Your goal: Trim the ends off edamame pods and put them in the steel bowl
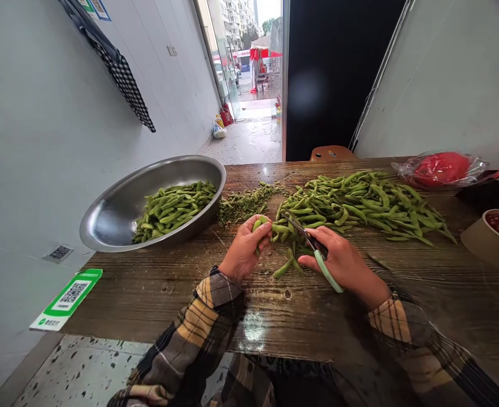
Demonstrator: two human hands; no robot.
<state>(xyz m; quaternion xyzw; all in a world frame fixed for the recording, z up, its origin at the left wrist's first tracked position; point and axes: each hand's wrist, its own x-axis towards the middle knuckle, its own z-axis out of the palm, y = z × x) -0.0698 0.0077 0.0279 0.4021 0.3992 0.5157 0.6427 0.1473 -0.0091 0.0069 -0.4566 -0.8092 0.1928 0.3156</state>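
Head view: right hand (338, 257) angles scissors (315, 244) forward-left.

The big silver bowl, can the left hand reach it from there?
Probably yes. The bowl sits just beside the left hand, and nothing tall stands between them; the green scraps nearby lie low. That hand does hold green pods, though.

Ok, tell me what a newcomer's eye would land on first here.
Likely the big steel bowl of green pods on the table's left, then the wide heap of pods to the right. In the middle, the left hand holds pods while the right hand grips scissors with a pale green handle. Something red in clear plastic brightens the back right.
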